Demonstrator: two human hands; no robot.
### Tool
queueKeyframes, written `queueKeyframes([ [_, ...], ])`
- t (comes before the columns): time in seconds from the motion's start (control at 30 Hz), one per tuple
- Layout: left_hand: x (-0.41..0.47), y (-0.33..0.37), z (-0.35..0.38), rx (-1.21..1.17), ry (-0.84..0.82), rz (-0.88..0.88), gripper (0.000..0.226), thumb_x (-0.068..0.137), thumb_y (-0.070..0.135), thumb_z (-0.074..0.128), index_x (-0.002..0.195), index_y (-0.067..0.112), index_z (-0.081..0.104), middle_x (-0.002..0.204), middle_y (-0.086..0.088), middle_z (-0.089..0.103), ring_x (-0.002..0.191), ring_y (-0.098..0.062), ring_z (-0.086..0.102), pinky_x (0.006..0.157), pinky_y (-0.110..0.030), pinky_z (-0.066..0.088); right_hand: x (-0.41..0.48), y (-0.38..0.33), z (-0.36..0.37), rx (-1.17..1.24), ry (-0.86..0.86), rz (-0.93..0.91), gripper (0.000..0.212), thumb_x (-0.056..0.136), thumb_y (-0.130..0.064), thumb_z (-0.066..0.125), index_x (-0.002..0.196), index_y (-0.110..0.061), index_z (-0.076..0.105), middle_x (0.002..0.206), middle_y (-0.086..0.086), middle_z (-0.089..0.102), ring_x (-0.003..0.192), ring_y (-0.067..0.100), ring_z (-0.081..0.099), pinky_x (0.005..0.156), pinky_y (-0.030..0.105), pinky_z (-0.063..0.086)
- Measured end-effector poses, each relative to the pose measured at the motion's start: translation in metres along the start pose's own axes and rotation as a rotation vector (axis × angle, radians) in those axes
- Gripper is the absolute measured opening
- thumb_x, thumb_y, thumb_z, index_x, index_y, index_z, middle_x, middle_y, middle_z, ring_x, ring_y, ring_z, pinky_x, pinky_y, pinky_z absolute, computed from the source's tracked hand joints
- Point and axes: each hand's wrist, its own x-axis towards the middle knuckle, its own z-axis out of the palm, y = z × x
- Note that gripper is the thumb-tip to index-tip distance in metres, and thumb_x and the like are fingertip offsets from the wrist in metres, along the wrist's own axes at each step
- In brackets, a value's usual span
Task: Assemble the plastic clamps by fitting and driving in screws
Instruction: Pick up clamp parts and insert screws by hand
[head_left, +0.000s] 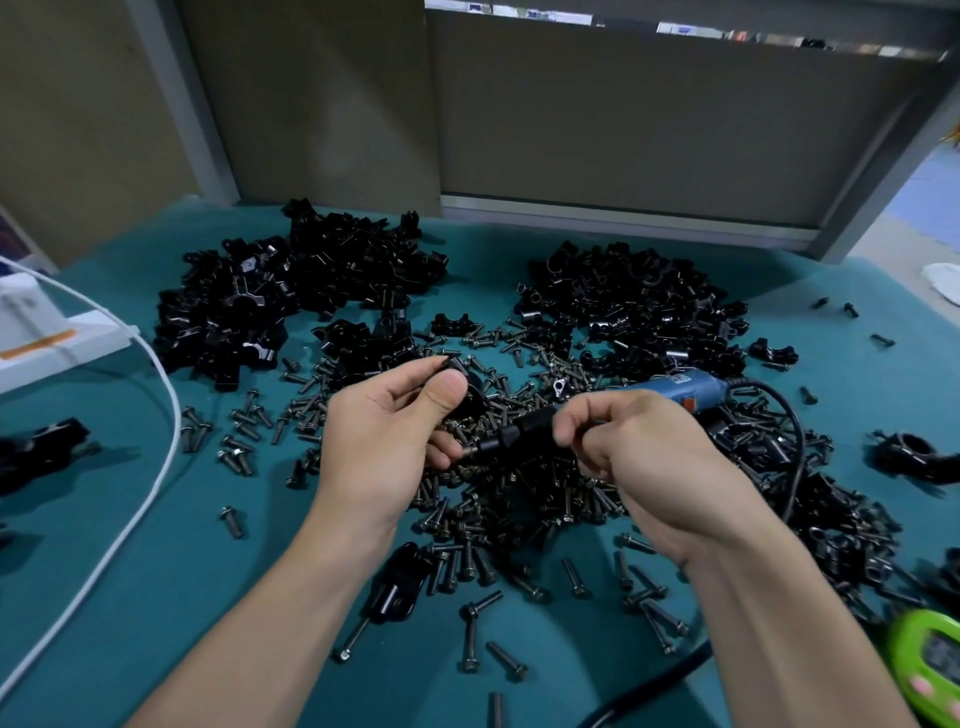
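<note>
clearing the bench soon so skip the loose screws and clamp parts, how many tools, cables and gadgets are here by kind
blue electric screwdriver: 1
white cable: 1
black cable: 1
white power strip: 1
green gadget: 1
total: 5

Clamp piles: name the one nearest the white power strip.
The far-left pile, beside the power strip; the back-right pile and near-right pile lie well away from it.
</note>
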Motion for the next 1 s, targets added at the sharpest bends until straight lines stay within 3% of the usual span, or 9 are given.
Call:
queueKeyframes([
  [0.07,0.0,-0.001,-0.001,0.018,-0.012,-0.005,0.034,0.07,0.044,0.078,0.104,0.037,0.073,0.096,0.01,0.08,0.05,-0.016,0.066,0.049,-0.019,0.051,0.0,-0.001,-0.001,0.129,-0.01,-0.051,0.06,0.071,0.029,0.031,0.052,-0.017,0.064,0.068,0.011,0.052,0.067,0.017,0.043,0.066,0.026,0.039],
  [0.17,-0.001,-0.002,-0.001,0.04,-0.021,-0.006,0.038,0.07,0.045,0.078,0.106,0.033,0.074,0.094,0.007,0.081,0.05,-0.017,0.065,0.049,-0.019,0.051,0.0,-0.001,-0.002,0.2,-0.017,-0.152,0.062,0.074,0.035,0.038,0.053,-0.017,0.064,0.075,0.007,0.065,0.071,0.016,0.059,0.068,0.024,0.05],
  [0.33,-0.001,-0.001,-0.001,0.066,-0.038,-0.012,0.052,0.065,0.046,0.08,0.113,0.026,0.074,0.092,0.001,0.081,0.052,-0.018,0.065,0.049,-0.02,0.051,0.0,0.001,0.001,0.362,0.075,-0.215,0.04,0.087,0.025,0.059,0.064,-0.006,0.069,0.083,0.008,0.074,0.079,0.023,0.075,0.073,0.025,0.061],
  [0.43,-0.002,-0.001,0.0,0.082,-0.073,-0.006,0.037,0.067,0.038,0.083,0.103,0.034,0.077,0.087,0.0,0.08,0.053,-0.017,0.065,0.05,-0.021,0.053,0.0,0.001,0.008,0.396,0.138,-0.198,0.024,0.088,0.018,0.065,0.084,-0.003,0.075,0.08,0.015,0.076,0.073,0.025,0.076,0.066,0.026,0.061],
  [0.5,-0.003,-0.001,0.002,0.102,-0.105,0.016,0.025,0.076,0.019,0.086,0.091,0.039,0.082,0.082,0.0,0.079,0.054,-0.017,0.066,0.052,-0.021,0.054,-0.001,0.001,0.013,0.374,0.149,-0.191,0.017,0.087,0.01,0.072,0.097,-0.004,0.074,0.078,0.018,0.076,0.068,0.026,0.075,0.062,0.027,0.06],
  [0.57,-0.003,-0.002,0.002,0.135,-0.13,0.031,0.035,0.08,0.006,0.085,0.089,0.04,0.082,0.08,-0.001,0.078,0.056,-0.017,0.067,0.055,-0.022,0.056,-0.002,0.002,0.018,0.336,0.146,-0.188,0.012,0.084,0.004,0.078,0.093,-0.004,0.074,0.073,0.019,0.075,0.061,0.024,0.073,0.056,0.026,0.058],
  [0.63,-0.004,-0.001,0.002,0.152,-0.165,0.04,0.033,0.079,0.006,0.085,0.092,0.037,0.082,0.077,-0.004,0.078,0.056,-0.016,0.067,0.056,-0.022,0.057,-0.002,0.003,0.023,0.323,0.132,-0.185,0.009,0.08,0.001,0.082,0.083,-0.005,0.075,0.069,0.019,0.073,0.055,0.022,0.069,0.05,0.024,0.054],
  [0.83,-0.007,0.002,0.005,0.139,-0.198,0.05,0.031,0.067,0.028,0.084,0.092,0.047,0.081,0.075,-0.005,0.077,0.057,-0.016,0.067,0.057,-0.022,0.057,-0.001,0.003,0.023,0.365,0.105,-0.193,0.009,0.064,-0.02,0.085,0.07,-0.015,0.08,0.067,0.009,0.071,0.051,0.013,0.06,0.047,0.019,0.044],
  [1.0,-0.009,0.002,0.004,0.159,-0.191,0.067,0.028,0.067,0.034,0.082,0.093,0.045,0.081,0.079,-0.002,0.079,0.057,-0.016,0.068,0.056,-0.023,0.057,-0.002,0.003,0.022,0.412,0.04,-0.203,0.011,0.065,-0.015,0.083,0.074,-0.011,0.079,0.07,0.013,0.073,0.054,0.015,0.065,0.049,0.02,0.049],
])
